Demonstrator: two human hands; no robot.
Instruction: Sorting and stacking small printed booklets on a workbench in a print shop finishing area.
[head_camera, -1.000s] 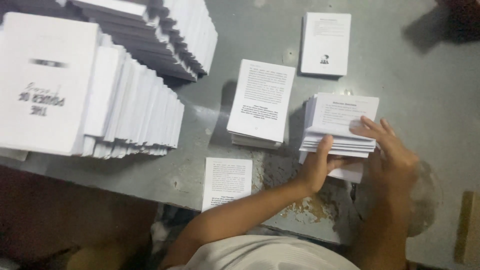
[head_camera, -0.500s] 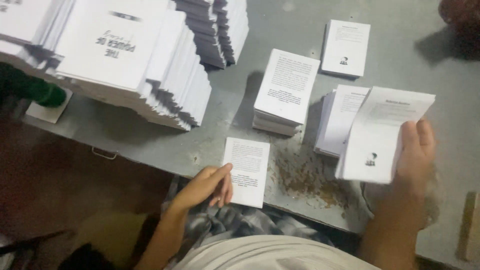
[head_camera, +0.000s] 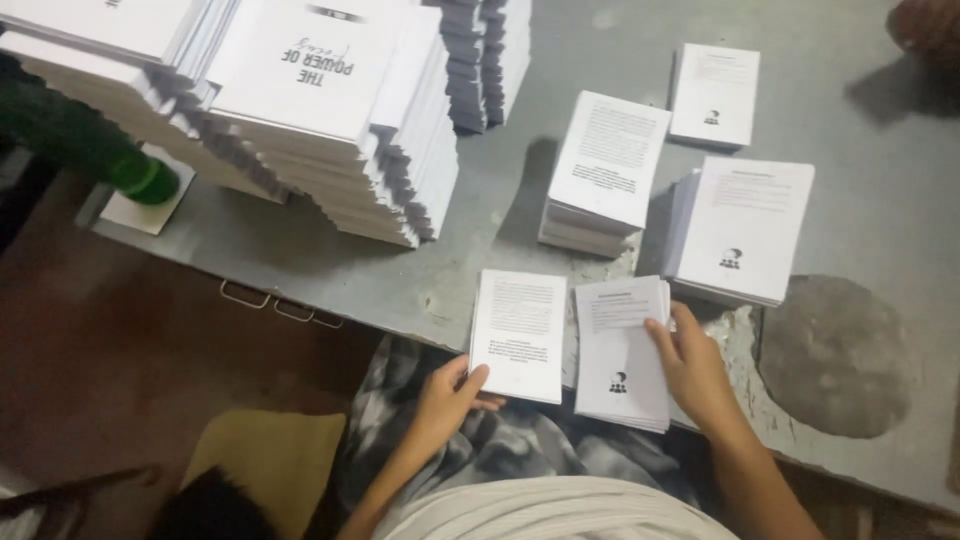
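Note:
My left hand (head_camera: 448, 392) touches the near edge of a thin white printed sheet (head_camera: 520, 333) lying at the front edge of the grey table (head_camera: 860, 240). Right beside it, my right hand (head_camera: 694, 366) holds a small stack of white printed pages (head_camera: 620, 350) and rests it on the table. Behind these stand two thicker stacks of the same white pages, one in the middle (head_camera: 606, 172) and one to the right (head_camera: 742, 228). A smaller stack (head_camera: 714, 95) lies further back.
Large fanned piles of white booklets (head_camera: 330, 110) fill the table's left and back. A dark green object (head_camera: 90, 140) lies at the far left on a white sheet. A round dark stain (head_camera: 838, 355) marks the table at right. A yellowish seat (head_camera: 265, 465) is below.
My right hand has brought the stack of pages down from over the right pile to the table beside the thin sheet. My left hand still touches that sheet's near edge.

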